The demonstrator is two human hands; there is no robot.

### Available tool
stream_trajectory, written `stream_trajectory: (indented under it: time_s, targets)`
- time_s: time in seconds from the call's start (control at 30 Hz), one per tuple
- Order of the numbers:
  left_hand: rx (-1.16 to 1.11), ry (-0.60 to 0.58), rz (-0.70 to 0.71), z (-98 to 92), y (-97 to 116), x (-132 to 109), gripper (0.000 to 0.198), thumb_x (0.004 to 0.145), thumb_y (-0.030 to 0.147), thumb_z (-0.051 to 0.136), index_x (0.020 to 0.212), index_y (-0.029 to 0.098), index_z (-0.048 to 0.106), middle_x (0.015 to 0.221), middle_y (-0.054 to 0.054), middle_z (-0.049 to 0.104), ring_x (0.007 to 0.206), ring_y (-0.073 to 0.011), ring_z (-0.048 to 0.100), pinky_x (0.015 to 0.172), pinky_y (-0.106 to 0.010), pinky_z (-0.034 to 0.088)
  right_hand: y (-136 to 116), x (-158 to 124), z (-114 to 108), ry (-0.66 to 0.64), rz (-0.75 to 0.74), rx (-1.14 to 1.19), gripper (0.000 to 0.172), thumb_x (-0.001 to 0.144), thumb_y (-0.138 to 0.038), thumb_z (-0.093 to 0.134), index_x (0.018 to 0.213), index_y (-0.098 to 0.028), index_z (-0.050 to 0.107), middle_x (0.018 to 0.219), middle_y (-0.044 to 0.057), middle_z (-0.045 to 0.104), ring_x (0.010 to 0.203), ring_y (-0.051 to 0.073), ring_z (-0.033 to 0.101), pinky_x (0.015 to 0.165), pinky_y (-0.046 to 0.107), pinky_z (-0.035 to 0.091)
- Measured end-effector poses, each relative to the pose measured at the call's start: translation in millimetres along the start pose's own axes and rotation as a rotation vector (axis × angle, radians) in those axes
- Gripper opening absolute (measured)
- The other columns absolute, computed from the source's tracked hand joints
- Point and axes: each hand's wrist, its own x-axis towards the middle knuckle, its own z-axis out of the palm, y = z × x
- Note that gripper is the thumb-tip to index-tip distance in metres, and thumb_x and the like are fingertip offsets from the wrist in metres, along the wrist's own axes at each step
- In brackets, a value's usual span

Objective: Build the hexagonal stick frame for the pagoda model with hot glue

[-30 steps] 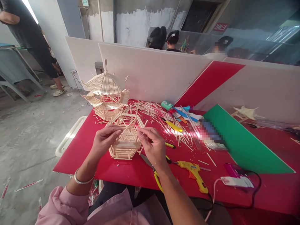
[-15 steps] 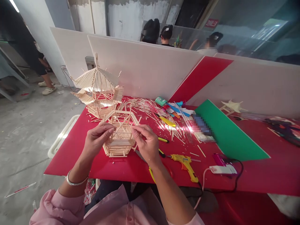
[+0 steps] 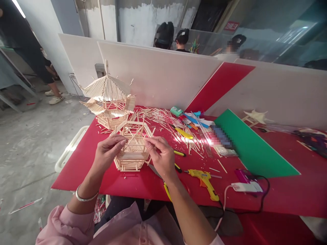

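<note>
My left hand (image 3: 112, 149) and my right hand (image 3: 161, 153) are raised on either side of a small six-sided frame of pale wooden sticks (image 3: 131, 156). Thumb and forefinger are pinched together on each, and between them spans what looks like a thin wooden stick, hard to tell apart from the frame's own bars. The frame rests on the red tabletop (image 3: 84, 170), with layered stick walls and open upper posts. Behind it to the left stands a taller stick pagoda (image 3: 106, 90) with two tiers of roof.
Loose sticks (image 3: 155, 115) are strewn behind the frame. A yellow glue gun (image 3: 204, 180), yellow cutter (image 3: 183, 132) and scissors (image 3: 166, 190) lie to the right. Further right are a green board (image 3: 252, 146) and a white power strip (image 3: 246, 187). White panels (image 3: 158, 75) border the back.
The view has shifted slightly, so everything sits a little further right. Both hands keep the same pinch over the stick frame.
</note>
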Motion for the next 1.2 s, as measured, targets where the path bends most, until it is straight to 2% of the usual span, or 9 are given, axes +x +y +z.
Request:
stream_trajectory:
  time_s: [0.2,0.53,0.67,0.77,0.87,0.97,1.2]
  targets:
    - [0.011,-0.007,0.017,1.7,3,0,0.016,0.082,0.034,0.074,0.083,0.02,0.081,0.084,-0.008,0.073,0.08,-0.019,0.066,0.07,-0.03,0.053,0,-1,0,-0.003,0.001,0.012,0.018,0.095,-0.031,0.06,0.105,-0.027,0.074,0.095,0.003,0.069,0.09,0.015,0.064,0.072,0.027,0.051]
    - [0.005,0.004,0.009,1.2,3,0,0.017,0.081,0.035,0.075,0.083,0.019,0.081,0.085,-0.009,0.074,0.081,-0.0198,0.066,0.068,-0.03,0.053,0,0,0,-0.005,0.009,0.007,0.018,0.095,-0.033,0.059,0.104,-0.027,0.074,0.094,0.003,0.069,0.088,0.015,0.064,0.068,0.026,0.051]
    - [0.01,0.01,-0.029,-0.3,1,-2,0.018,0.08,0.035,0.076,0.084,0.019,0.081,0.088,-0.009,0.074,0.079,-0.0187,0.065,0.06,-0.026,0.05,-2,-3,0,0.008,-0.007,-0.036,0.023,0.096,-0.032,0.058,0.114,-0.028,0.072,0.097,0.004,0.07,0.09,0.016,0.064,0.07,0.028,0.052]
    - [-0.006,0.037,-0.072,-0.8,0,-3,0.019,0.078,0.035,0.078,0.087,0.019,0.081,0.09,-0.008,0.073,0.067,-0.0132,0.06,0.051,-0.023,0.043,-2,-7,-4,0.023,-0.03,-0.074,0.029,0.097,-0.031,0.057,0.124,-0.029,0.066,0.097,0.004,0.071,0.089,0.016,0.064,0.072,0.029,0.053]
    - [-0.084,0.109,-0.111,-1.3,3,-5,0.021,0.076,0.036,0.08,0.087,0.019,0.08,0.08,-0.005,0.069,0.052,-0.0071,0.048,0.043,-0.022,0.034,1,-11,-18,0.035,-0.007,-0.102,0.029,0.096,-0.032,0.057,0.122,-0.027,0.068,0.097,0.004,0.072,0.088,0.015,0.065,0.071,0.028,0.053]
    - [-0.14,0.2,-0.08,-5.8,8,-8,0.021,0.078,0.037,0.078,0.083,0.017,0.078,0.066,-0.001,0.061,0.049,-0.0066,0.043,0.042,-0.021,0.03,11,-19,-42,0.087,0.099,-0.115,0.026,0.094,-0.037,0.06,0.114,-0.025,0.072,0.098,0.005,0.074,0.084,0.016,0.067,0.069,0.029,0.055]
    - [-0.093,0.544,-0.043,-20.7,0,-35,0.018,0.08,0.033,0.074,0.076,0.016,0.073,0.07,-0.001,0.062,0.051,-0.0066,0.043,0.044,-0.021,0.03,41,-66,-102,0.218,0.355,-0.187,0.027,0.087,-0.045,0.065,0.099,-0.023,0.077,0.097,0.007,0.077,0.088,0.023,0.072,0.081,0.036,0.058]
